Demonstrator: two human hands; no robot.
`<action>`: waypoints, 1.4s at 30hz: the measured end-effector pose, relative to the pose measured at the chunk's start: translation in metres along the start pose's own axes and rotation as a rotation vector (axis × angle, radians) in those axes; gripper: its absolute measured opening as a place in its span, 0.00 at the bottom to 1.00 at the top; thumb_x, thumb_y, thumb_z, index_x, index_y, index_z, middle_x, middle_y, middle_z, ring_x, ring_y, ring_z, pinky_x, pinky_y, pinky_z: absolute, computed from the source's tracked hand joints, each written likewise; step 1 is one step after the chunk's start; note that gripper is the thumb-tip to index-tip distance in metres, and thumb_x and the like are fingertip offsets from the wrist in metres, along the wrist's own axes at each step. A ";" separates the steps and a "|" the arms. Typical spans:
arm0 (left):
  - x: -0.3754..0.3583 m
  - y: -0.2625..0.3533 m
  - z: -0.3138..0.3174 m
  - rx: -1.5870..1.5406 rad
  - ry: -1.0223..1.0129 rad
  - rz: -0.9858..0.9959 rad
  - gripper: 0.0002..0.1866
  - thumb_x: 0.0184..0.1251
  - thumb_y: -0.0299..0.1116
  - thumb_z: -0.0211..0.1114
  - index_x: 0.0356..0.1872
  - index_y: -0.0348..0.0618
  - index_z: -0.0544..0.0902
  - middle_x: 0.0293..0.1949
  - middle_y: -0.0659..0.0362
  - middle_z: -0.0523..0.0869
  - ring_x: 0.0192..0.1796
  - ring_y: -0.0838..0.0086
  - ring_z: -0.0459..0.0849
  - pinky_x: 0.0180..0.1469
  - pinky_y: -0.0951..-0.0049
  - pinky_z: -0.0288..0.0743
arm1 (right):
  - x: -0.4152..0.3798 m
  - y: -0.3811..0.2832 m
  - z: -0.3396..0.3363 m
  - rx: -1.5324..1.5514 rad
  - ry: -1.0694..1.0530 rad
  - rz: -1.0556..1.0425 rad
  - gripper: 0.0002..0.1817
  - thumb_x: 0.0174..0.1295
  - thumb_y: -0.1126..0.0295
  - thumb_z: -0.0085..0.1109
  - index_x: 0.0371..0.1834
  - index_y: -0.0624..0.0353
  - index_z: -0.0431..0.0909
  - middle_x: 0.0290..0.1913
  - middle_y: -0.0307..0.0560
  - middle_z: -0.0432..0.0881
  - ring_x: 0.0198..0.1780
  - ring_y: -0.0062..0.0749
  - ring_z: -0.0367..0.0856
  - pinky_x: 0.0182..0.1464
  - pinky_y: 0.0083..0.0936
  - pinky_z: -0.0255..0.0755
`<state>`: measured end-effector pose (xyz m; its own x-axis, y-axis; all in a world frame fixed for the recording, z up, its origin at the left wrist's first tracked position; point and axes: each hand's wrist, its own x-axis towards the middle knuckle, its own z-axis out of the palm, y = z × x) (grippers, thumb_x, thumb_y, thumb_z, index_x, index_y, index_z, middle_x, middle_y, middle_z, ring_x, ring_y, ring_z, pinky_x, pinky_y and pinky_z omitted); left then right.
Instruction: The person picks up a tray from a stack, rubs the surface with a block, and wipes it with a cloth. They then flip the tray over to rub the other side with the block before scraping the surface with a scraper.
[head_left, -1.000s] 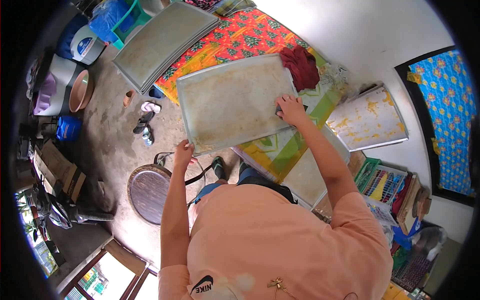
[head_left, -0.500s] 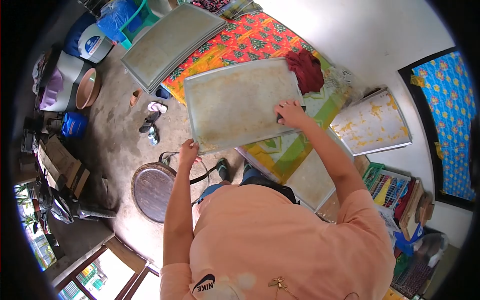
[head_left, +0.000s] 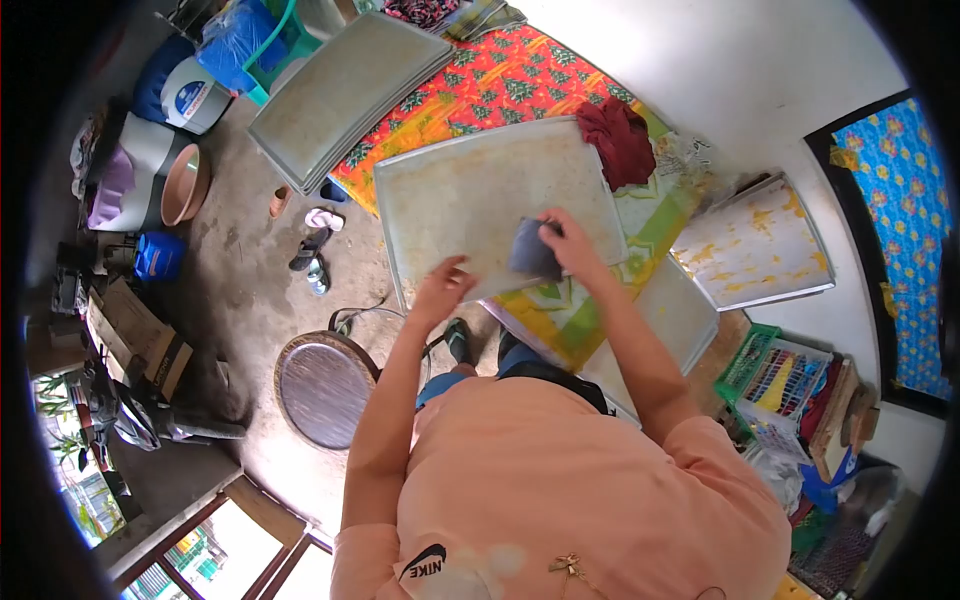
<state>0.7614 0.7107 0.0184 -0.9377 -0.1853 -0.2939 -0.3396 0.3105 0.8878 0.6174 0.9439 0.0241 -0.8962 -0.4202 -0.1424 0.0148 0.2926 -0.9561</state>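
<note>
A large grey metal tray (head_left: 460, 190) with brownish stains lies on the table covered by a red and orange tree-patterned cloth (head_left: 515, 85). My right hand (head_left: 562, 240) pinches a dark grey square pad (head_left: 534, 250) over the tray's near right part. Over the tray's near edge, my left hand (head_left: 443, 290) has its fingers apart and holds nothing. A crumpled dark red cloth (head_left: 615, 142) rests at the tray's far right corner.
Several stacked trays (head_left: 350, 95) stand at the table's left end. A round wooden stool (head_left: 325, 388) is on the floor at left. A yellow-stained metal sheet (head_left: 760, 245) leans at right, above baskets (head_left: 785, 375).
My left hand has let go of the tray's near left corner and moved right. My right hand has moved left and nearer with the pad, whose flat face now shows.
</note>
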 end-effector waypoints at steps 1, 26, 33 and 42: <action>0.004 0.012 0.008 -0.065 -0.129 -0.017 0.26 0.62 0.43 0.71 0.57 0.41 0.77 0.31 0.57 0.84 0.31 0.73 0.83 0.34 0.73 0.78 | -0.007 -0.003 0.010 0.110 -0.055 0.071 0.10 0.64 0.72 0.58 0.48 0.56 0.75 0.38 0.42 0.79 0.41 0.27 0.76 0.47 0.28 0.71; 0.124 0.011 0.080 -0.051 -0.331 -0.113 0.09 0.68 0.35 0.65 0.39 0.39 0.81 0.17 0.62 0.76 0.16 0.76 0.74 0.20 0.71 0.69 | -0.036 0.100 -0.061 -1.077 0.724 0.110 0.31 0.65 0.43 0.52 0.66 0.46 0.71 0.65 0.46 0.70 0.66 0.47 0.65 0.67 0.50 0.52; 0.110 0.010 0.078 -0.074 -0.216 0.037 0.10 0.66 0.34 0.66 0.37 0.36 0.81 0.21 0.59 0.80 0.23 0.72 0.77 0.28 0.68 0.71 | -0.035 0.099 -0.062 -1.125 0.733 0.084 0.29 0.65 0.44 0.53 0.64 0.45 0.73 0.65 0.45 0.71 0.65 0.45 0.66 0.66 0.47 0.54; 0.118 -0.026 0.090 0.056 -0.181 0.146 0.08 0.66 0.30 0.66 0.41 0.36 0.82 0.26 0.67 0.80 0.31 0.83 0.72 0.34 0.75 0.70 | -0.035 0.095 -0.061 -1.134 0.734 0.093 0.28 0.64 0.44 0.53 0.63 0.45 0.74 0.64 0.44 0.72 0.65 0.44 0.66 0.65 0.46 0.54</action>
<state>0.6534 0.7647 -0.0707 -0.9734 0.0341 -0.2267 -0.1979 0.3743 0.9059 0.6230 1.0393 -0.0459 -0.9454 0.0873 0.3141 0.0365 0.9858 -0.1640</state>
